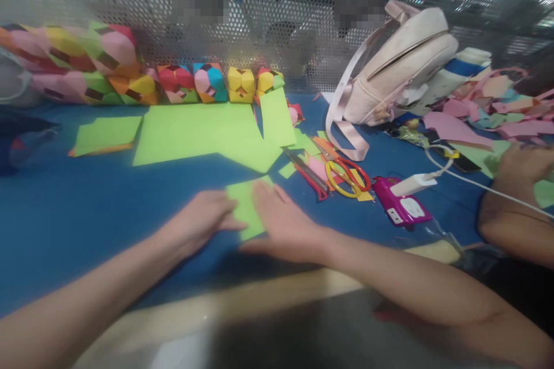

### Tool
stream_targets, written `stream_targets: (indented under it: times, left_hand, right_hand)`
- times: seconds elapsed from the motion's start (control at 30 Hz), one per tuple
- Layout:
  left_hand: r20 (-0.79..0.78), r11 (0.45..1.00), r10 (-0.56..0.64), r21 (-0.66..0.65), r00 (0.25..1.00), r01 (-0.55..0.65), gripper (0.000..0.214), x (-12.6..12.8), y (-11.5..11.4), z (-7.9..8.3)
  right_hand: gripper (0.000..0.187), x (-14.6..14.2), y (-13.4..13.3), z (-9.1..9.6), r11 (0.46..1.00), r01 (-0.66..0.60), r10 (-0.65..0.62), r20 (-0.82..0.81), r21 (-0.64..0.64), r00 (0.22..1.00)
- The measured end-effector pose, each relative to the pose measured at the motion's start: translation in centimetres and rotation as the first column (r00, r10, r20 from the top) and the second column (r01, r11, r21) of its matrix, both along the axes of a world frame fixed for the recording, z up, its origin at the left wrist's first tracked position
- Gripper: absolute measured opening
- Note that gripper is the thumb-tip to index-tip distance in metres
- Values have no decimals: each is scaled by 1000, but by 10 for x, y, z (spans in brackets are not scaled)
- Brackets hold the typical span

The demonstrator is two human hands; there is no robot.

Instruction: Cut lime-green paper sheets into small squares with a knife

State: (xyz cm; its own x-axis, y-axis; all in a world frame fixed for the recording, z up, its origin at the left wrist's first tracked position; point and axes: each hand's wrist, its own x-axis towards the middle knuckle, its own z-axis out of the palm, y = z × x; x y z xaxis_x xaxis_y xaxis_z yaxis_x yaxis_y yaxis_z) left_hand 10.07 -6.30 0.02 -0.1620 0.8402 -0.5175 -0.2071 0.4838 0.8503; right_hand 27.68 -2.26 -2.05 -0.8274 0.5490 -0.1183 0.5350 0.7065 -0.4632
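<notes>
Along the far left, folded multicoloured paper blocks stand in a row — finished, by the look of them; nearer, a small stack of green sheets lies flat and, it seems, unworked; just right of it larger green sheets spread out, likewise unfolded; near the middle, the left hand curls at the left edge of a small green piece, though blur hides whether it grips; the right hand lies flat, fingers extended, over that piece's right part — its folding, judging by this, incomplete; farther right rest scissors among paper scraps.
</notes>
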Motion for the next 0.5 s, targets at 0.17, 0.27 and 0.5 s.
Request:
stream_targets:
  times: [0.17,0.27,0.5]
  left_hand:
    - [-61,997,-64,43,996,66,25,-2,0,-1]
    - [-242,992,-71,84,968,93,25,-8,0,-2]
    - [-638,944,-161,123,753,306,71,-22,1,-2]
  right_hand:
    - [99,-2,1,-2,1000,23,-23,-27,10,999]
    - [71,-3,7,-5,995,55,-48,-80,80,996]
    - [49,-2,18,-15,963,41,11,-192,267,981]
